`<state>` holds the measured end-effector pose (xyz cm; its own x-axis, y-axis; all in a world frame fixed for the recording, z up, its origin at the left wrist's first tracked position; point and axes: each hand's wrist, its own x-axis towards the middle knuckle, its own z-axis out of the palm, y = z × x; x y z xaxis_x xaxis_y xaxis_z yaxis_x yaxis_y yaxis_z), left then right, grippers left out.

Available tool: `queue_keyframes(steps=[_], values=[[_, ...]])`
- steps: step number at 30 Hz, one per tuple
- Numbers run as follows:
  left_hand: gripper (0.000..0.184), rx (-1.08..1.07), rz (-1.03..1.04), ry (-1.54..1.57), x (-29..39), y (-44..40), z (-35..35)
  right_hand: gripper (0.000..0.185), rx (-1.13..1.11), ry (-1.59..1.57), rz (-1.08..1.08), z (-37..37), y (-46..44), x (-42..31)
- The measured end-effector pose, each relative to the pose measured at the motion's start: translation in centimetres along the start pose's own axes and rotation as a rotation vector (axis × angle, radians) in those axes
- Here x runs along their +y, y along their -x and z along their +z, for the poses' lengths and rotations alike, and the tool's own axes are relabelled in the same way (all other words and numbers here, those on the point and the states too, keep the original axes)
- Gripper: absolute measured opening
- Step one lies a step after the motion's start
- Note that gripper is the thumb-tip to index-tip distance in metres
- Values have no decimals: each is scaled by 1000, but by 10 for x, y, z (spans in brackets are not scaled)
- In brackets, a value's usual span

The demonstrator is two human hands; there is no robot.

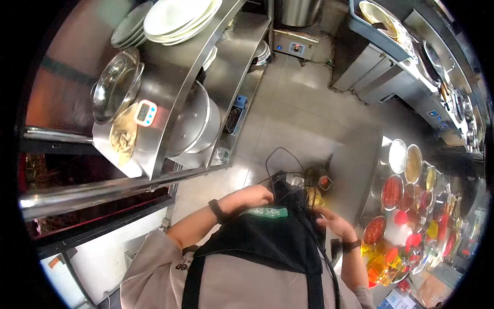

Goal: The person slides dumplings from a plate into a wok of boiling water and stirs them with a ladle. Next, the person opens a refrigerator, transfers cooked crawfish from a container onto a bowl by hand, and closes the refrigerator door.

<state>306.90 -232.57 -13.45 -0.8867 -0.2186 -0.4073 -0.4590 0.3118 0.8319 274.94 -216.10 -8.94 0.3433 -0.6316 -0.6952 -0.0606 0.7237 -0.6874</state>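
My left hand (254,196), with a black band on its wrist, is at chest height with fingers curled in. It is beside a dark, blurred bundle (283,188) in front of my body; whatever the fingers hold, if anything, is hidden. On the other side, my right hand (335,224) has its thumb and fingers somewhat apart, close to the bundle and a black cable (323,250). A black apron (257,237) with a green label (265,212) covers my front. The cable makes a loop (280,149) above the bundle.
At left, a steel shelf (164,103) bears stacked white plates (180,20), glass bowls (116,82), a timer (145,113), a cloth (123,136) and a large pot (206,123). Several ingredient bowls (392,192) stand at right. Beyond them is a counter (381,72) over the tiled floor (293,103).
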Motion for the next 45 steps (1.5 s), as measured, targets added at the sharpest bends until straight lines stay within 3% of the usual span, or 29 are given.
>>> queue_keyframes(steps=[3, 4, 9, 10, 12, 13, 14, 16, 17, 19, 20, 21, 23, 26, 31, 33, 35, 37, 39, 40, 41, 45], values=[[25, -42, 28, 78, 0, -26, -28, 46, 61, -245, 65, -52, -26, 1], [30, -103, 19, 85, 2, -33, -41, 47, 103, 1, 87, -61, -34, 1], [33, -96, -115, 458, -9, -38, -129, 47, 119, 44, 189, -94, -58, -18], [28, 31, -216, 736, -28, -43, -143, 47, 151, 28, 154, -101, -61, -12], [19, 458, -332, 943, -55, -58, -190, 48, 262, 125, 109, -106, -63, -32], [19, 630, -208, 1044, -87, -70, -212, 47, 331, 90, 91, -105, -65, -46], [22, 851, -188, 1035, -101, -84, -244, 46, 320, 46, 95, -115, -77, -49], [21, 1093, -122, 1185, -152, -111, -311, 44, 303, -6, 130, -123, -88, -46], [13, 1257, -154, 1340, -170, -125, -349, 43, 368, -82, 56, -124, -95, -44], [21, 1432, -162, 1504, -257, -155, -409, 40, 462, -264, -18, -137, -126, -17], [28, 1528, -43, 1555, -311, -165, -431, 40, 475, -144, 8, -136, -129, -50], [31, 1689, -278, 1617, -338, -173, -459, 41, 488, -24, 35, -134, -133, -89], [36, 1859, -433, 1692, -368, -180, -496, 42, 501, -12, 85, -143, -143, -110], [55, 2063, -488, 1551, -398, -178, -514, 43, 489, -135, 146, -158, -146, -124], [59, 2149, -460, 1445, -424, -174, -530, 46, 482, -341, 87, -181, -152, -123], [59, 2143, -529, 1311, -435, -167, -532, 45, 539, -286, 328, -194, -149, -171], [60, 2080, -655, 1102, -446, -159, -531, 41, 590, -409, 261, -198, -136, -172], [60, 1960, -824, 809, -459, -149, -529, 40, 567, -323, 237, -205, -132, -170], [60, 1834, -955, 577, -470, -150, -532, 42, 602, -450, 330, -205, -126, -128], [60, 1780, -1012, 496, -470, -157, -538, 45, 591, -219, 260, -205, -121, -87], [60, 1740, -1077, 423, -471, -155, -540, 46, 595, -305, 319, -211, -127, -135], [61, 1624, -1255, 259, -466, -160, -540, 45, 630, -336, 311, -216, -127, -127]])
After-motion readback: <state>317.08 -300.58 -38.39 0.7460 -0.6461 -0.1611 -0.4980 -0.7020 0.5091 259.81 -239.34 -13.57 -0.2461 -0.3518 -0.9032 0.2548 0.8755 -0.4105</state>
